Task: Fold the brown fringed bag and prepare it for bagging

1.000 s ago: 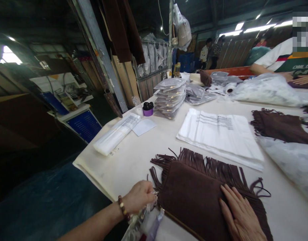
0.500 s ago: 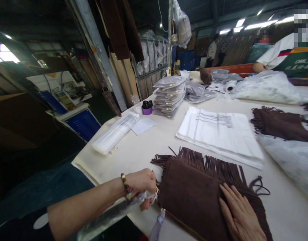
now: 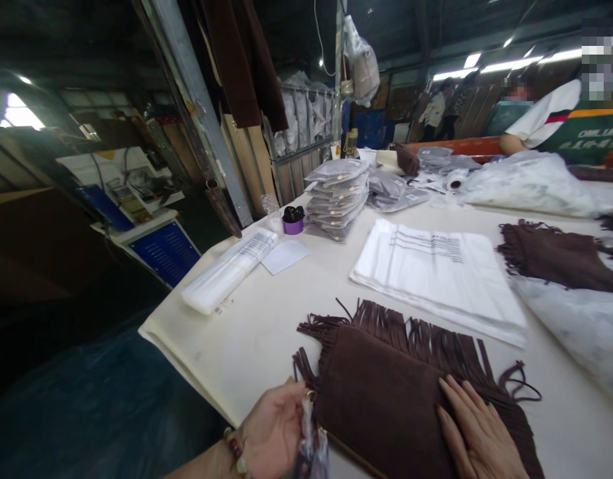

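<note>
A brown suede fringed bag (image 3: 386, 392) lies on the cream table (image 3: 266, 313) at the near edge. My right hand (image 3: 479, 436) rests flat on the bag's right side, fingers stretched out. My left hand (image 3: 274, 432) is at the bag's left corner, palm turned up, fingers curled round a strip of clear plastic wrap (image 3: 309, 449) beside a small metal ring on the bag. A beaded bracelet sits on that wrist.
A stack of white printed plastic bags (image 3: 436, 273) lies beyond the bag. A roll of clear bags (image 3: 229, 269), a purple cup (image 3: 293, 221) and a pile of packed grey pouches (image 3: 336, 196) stand further back. Another brown fringed bag (image 3: 556, 256) lies right. A person in a white and green shirt (image 3: 566, 120) works far right.
My left hand pulled the plastic out to the left, then came back to the bag's corner with the palm turned up. My right hand stayed flat on the bag.
</note>
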Available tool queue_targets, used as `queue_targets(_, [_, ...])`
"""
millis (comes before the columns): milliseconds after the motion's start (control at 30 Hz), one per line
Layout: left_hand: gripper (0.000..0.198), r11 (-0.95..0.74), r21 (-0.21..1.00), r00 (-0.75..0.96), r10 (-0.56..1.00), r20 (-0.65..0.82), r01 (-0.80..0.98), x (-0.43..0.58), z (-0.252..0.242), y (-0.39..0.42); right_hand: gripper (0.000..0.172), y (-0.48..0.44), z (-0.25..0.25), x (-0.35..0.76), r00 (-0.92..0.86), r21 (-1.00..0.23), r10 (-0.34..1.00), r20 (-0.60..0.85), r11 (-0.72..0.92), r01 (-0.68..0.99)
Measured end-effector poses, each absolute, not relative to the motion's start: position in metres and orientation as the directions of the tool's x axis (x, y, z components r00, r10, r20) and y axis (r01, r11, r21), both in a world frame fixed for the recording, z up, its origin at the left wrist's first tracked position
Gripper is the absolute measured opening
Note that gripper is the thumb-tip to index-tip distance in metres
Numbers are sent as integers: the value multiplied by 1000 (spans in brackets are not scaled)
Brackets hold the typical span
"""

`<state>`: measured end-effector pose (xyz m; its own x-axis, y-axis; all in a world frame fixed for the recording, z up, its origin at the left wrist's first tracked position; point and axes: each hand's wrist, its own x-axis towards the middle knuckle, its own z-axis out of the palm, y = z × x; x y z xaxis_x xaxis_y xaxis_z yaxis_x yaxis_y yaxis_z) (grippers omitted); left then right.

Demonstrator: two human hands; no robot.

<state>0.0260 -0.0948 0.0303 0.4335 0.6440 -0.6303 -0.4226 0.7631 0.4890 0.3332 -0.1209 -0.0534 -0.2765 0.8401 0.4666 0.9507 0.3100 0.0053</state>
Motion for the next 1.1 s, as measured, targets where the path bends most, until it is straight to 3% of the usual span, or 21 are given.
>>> queue_targets(133, [11,557,569,231,807,-544,-605,29,23,-96,52,-122,-49,336,-312,47,835,453,327,944])
queue_targets(233, [26,462,664,119,861,-494,-588,26,28,-91,52,-122,-48,336,-316,59,836,448,325,944])
queue_targets(333, [44,483,715,50,844,-535,-505,18,35,-87,50,-121,-49,337,-325,55,824,464,339,939])
queue_targets(400, [55,495,791,-26,842,-539,-361,9,37,-86,47,-121,-50,338,-356,71,797,488,370,926])
queue_targets(500, [69,436,899,-83,898,-433,28,-8,34,-83,46,-121,-52,338,-377,98,778,503,382,919])
queue_targets(600, [68,315,889,-1,943,-333,333,-22,29,-80,48,-121,-52,337,-317,67,802,507,330,942])
queue_targets(700, [56,172,781,10,975,-222,601,-29,27,-83,48,-121,-50,336,-340,72,792,508,354,932])
queue_targets(800, [45,-94,486,99,995,16,869,-28,25,-89,49,-121,-50,337,-377,112,785,492,372,921])
queue_targets(867, [47,-260,302,236,965,111,917,-25,23,-88,48,-121,-50,338,-376,128,786,491,362,923])
queue_targets(967, [49,-380,153,375,925,62,912,-22,23,-74,46,-122,-53,340,-409,160,766,496,383,910])
queue_targets(1100, [44,-421,90,428,899,-86,902,-24,34,-47,42,-121,-56,342,-454,200,724,520,413,888])
